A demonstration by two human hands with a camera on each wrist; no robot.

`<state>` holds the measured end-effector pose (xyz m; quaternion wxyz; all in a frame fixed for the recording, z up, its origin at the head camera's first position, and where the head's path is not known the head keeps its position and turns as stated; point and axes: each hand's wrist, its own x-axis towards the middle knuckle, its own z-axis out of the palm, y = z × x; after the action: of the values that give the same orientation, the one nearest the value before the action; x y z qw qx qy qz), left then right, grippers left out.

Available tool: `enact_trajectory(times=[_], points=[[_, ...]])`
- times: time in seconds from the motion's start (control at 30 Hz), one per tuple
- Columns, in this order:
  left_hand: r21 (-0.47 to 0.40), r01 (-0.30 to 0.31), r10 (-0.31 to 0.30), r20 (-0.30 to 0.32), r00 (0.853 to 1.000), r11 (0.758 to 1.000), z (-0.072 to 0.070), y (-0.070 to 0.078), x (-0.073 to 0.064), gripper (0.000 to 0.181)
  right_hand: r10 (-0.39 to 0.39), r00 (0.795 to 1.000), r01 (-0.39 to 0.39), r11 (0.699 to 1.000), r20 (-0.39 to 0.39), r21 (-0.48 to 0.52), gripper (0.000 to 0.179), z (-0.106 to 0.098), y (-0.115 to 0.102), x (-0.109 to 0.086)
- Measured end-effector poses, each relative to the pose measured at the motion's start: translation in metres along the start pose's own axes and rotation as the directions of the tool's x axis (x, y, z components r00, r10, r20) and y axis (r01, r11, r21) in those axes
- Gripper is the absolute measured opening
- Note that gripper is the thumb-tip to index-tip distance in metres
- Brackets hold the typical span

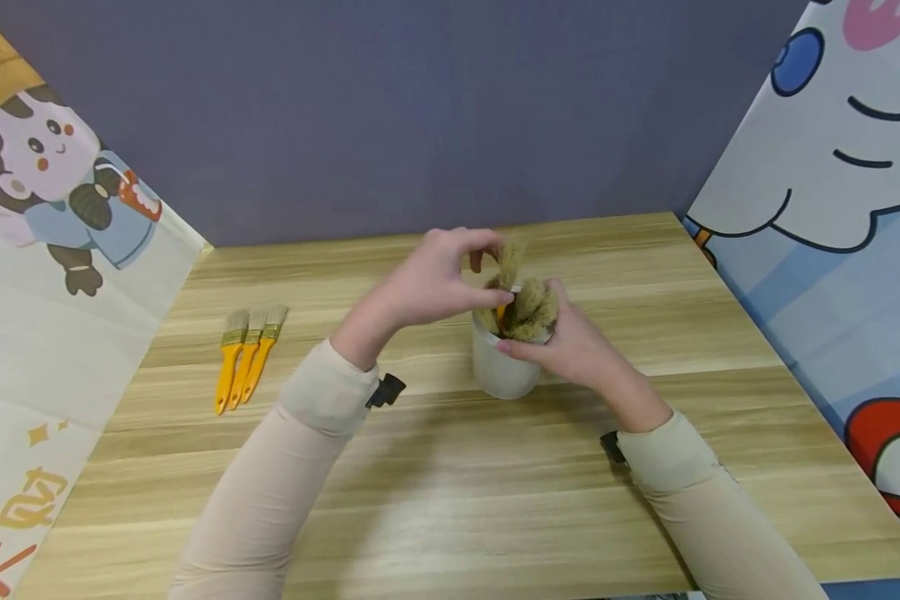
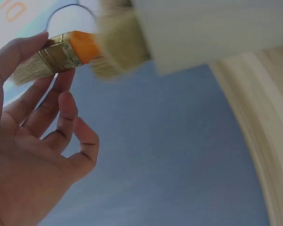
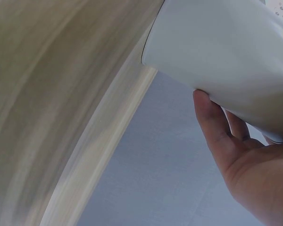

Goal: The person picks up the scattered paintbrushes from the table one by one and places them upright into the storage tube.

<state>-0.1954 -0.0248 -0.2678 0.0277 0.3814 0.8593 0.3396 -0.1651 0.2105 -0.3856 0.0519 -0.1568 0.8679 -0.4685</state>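
A white cup (image 1: 504, 372) stands on the wooden table, bristle ends of several paintbrushes (image 1: 534, 310) rising from its mouth. My right hand (image 1: 581, 343) grips the cup around its side near the rim, the thumb at the front. Over the cup, my left hand (image 1: 438, 279) pinches one paintbrush (image 2: 59, 54) by its metal band, between thumb and fingers. That brush points bristles outward, and its orange handle runs down toward the cup, partly hidden by other bristles. The right wrist view shows the right hand's fingers (image 3: 210, 115) against the smooth cup wall.
Three paintbrushes (image 1: 249, 358) with orange handles lie side by side at the left of the wooden table (image 1: 450, 508). A dark grey-blue panel (image 1: 435, 117) stands behind the table. Printed cartoon panels flank it at the left (image 1: 15, 275) and right (image 1: 817, 208).
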Motion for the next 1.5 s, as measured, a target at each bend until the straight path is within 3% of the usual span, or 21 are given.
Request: enact_trajectory(times=[0.17,0.43,0.57,0.8,1.07,1.33,1.5], points=[[0.054,0.028,-0.029,0.009,1.000,0.998,0.007,-0.011,-0.001,0.031,0.012,1.000,-0.012,1.000,-0.008,-0.023,0.087,0.000,0.000,-0.001],[0.056,0.085,-0.087,0.023,0.996,0.995,0.014,-0.026,-0.006,0.070,0.090,0.996,-0.092,0.993,-0.024,-0.079,0.099,-0.002,-0.004,-0.002],[0.041,0.044,-0.044,0.002,0.999,0.998,0.016,-0.028,-0.007,0.067,0.084,0.996,-0.085,0.993,-0.027,-0.082,0.100,-0.002,-0.004,-0.002],[0.023,-0.102,0.103,-0.067,0.992,0.995,0.018,-0.023,-0.002,0.040,0.052,0.998,-0.054,0.996,-0.032,-0.067,0.093,-0.002,-0.004,-0.002],[0.174,-0.177,0.175,0.027,0.984,0.969,0.022,-0.015,0.004,0.028,0.053,0.998,-0.055,0.995,-0.026,-0.081,0.096,-0.002,-0.002,-0.002],[0.265,-0.248,0.245,0.044,0.969,0.932,0.026,-0.014,0.004,0.026,0.039,0.999,-0.041,0.997,-0.028,-0.072,0.095,-0.002,-0.001,-0.002],[0.273,-0.255,0.253,0.043,0.967,0.928,0.027,-0.014,0.001,0.028,0.027,0.999,-0.029,0.997,-0.028,-0.077,0.093,-0.001,0.000,-0.001]])
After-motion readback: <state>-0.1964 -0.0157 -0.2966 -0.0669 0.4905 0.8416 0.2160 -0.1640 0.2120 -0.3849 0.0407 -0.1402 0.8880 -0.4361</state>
